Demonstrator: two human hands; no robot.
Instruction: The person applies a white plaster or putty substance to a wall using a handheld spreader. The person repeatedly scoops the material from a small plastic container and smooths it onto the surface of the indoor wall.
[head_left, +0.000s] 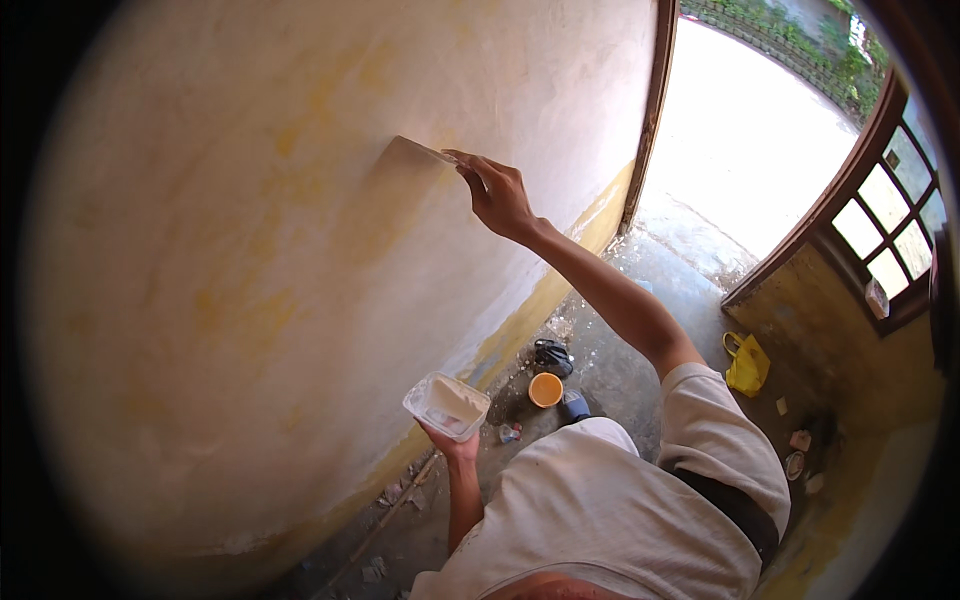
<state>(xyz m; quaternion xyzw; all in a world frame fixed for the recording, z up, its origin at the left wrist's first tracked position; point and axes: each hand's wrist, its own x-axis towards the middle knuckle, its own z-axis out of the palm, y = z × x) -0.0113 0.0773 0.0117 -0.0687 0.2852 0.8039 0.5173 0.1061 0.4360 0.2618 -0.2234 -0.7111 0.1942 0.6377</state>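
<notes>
My right hand (pixel 492 190) is closed on a flat scraper (pixel 418 147), reaching up to the pale wall (pixel 210 200) with its patches of yellow; the blade lies against or very close to the surface. Lower down, my left hand (pixel 450 437) holds up a clear rectangular plastic container (pixel 428 398) with white paste inside, beside the wall's lower part.
On the dusty floor (pixel 620 380) are a dark bundle (pixel 553 357), an orange tub (pixel 546 390), my sandalled foot (pixel 575 405), a yellow bag (pixel 747 365) and scattered debris. An open doorway (pixel 740 120) is ahead right, beside a wood-framed window (pixel 890 230).
</notes>
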